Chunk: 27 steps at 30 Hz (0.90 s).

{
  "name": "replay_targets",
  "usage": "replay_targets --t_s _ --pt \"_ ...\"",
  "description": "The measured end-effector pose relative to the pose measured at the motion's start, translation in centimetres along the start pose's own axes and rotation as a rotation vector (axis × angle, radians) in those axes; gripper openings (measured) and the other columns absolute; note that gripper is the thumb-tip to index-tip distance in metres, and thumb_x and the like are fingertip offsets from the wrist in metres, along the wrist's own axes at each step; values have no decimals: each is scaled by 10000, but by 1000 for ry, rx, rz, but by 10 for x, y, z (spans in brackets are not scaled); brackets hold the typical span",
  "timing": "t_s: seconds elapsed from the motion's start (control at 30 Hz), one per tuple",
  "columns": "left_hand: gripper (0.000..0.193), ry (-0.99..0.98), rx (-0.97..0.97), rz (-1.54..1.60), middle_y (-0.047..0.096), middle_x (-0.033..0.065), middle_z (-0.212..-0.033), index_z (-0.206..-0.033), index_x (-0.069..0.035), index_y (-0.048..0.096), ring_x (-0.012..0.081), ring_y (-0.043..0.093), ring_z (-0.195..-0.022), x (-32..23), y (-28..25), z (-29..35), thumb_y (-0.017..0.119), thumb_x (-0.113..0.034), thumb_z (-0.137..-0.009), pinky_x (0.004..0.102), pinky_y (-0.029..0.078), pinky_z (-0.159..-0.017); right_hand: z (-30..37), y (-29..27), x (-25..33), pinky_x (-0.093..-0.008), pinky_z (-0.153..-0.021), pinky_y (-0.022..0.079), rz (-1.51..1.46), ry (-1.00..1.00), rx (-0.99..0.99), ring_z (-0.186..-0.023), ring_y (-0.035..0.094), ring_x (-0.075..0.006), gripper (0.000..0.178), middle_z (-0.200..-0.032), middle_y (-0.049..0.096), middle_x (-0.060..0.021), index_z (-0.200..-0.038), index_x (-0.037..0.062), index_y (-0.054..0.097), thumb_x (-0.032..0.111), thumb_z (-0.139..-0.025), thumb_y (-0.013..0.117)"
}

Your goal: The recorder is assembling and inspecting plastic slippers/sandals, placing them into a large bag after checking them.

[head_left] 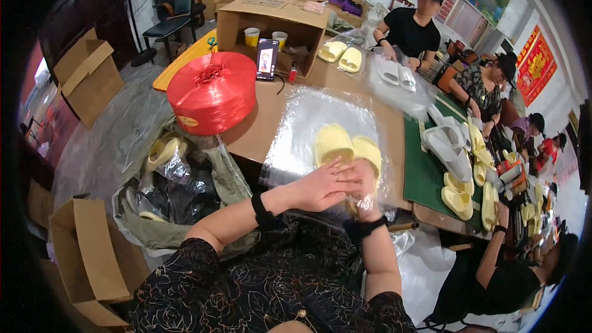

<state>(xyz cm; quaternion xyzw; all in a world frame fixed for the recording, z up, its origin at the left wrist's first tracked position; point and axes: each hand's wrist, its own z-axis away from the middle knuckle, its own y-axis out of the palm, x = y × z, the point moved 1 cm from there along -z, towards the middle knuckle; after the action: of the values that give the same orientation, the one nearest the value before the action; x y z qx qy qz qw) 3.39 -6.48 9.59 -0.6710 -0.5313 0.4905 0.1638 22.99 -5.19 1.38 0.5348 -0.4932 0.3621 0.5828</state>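
A pair of pale yellow ribbed slippers lies side by side on the table before me, with a clear plastic bag spread around them. My left hand reaches across the near end of the slippers, fingers stretched out and meeting my right hand. At the right slipper's near end, my right hand is closed, its fingertips partly hidden behind the left fingers. Shiny film shows around the right wrist. Whether the slippers are fully inside the bag, I cannot tell.
A big red twine roll stands left, beside a propped phone and an open carton. A sack of bagged slippers sits lower left. On the right, a green mat bears more slippers. Several co-workers sit along the table.
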Motion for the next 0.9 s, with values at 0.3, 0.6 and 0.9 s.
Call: replay_targets --t_s 0.3,0.6,0.9 --pt "546 18 94 -146 411 68 -1509 -1363 -184 550 336 254 -1449 -3 -33 14 507 -159 -819 553 95 -1190 -81 37 -13 -475 -769 521 1283 -221 -256 -870 625 -440 337 -990 616 -284 -982 -52 603 271 -888 603" --pt "557 -688 -449 225 550 179 -1266 -1271 -69 573 275 578 -1112 44 -50 88 632 -462 -881 383 495 -899 92 23 69 -409 -854 521 1003 -313 270 -1000 644 -315 358 -1107 648 -187 -1125 14 651 205 -832 726" --pt "908 -1282 -111 782 664 105 -732 -973 44 672 192 640 -572 98 -20 77 323 -788 -878 269 505 -546 81 -38 114 -284 -733 492 926 -156 -92 -798 554 -147 527 -941 626 -70 -1120 -15 616 309 -754 813"
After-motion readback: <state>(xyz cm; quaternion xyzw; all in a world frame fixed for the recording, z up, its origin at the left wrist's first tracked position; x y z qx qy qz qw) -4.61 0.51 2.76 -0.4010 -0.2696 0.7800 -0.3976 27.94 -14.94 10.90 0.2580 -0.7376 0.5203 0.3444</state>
